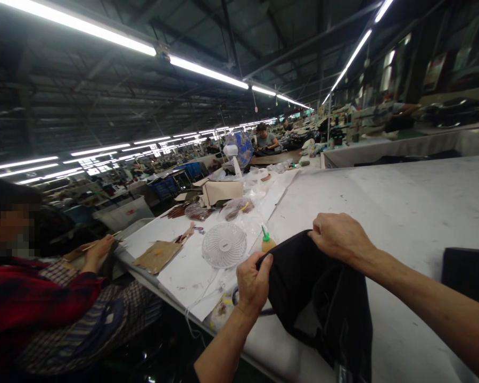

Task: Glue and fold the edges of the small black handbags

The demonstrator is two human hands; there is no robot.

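Both my hands hold up a piece of black fabric (291, 276) over the white table, its upper edge stretched between them. My left hand (254, 282) is closed on the left corner, thumb on top. At the other end of that edge, my right hand (339, 236) grips with curled fingers. The cloth hangs down in folds toward me, with an opening or loop low in the middle; whether it is a sewn item I cannot tell. Just behind it stands a small bottle with a green nozzle (267, 242), partly hidden.
A white round fan (224, 244), brown cardboard (157, 256) and an open box (222, 192) lie on the table (387, 202) at left. More black material (469, 274) rests at right. A co-worker in a red checked sleeve (75, 295) sits close at left.
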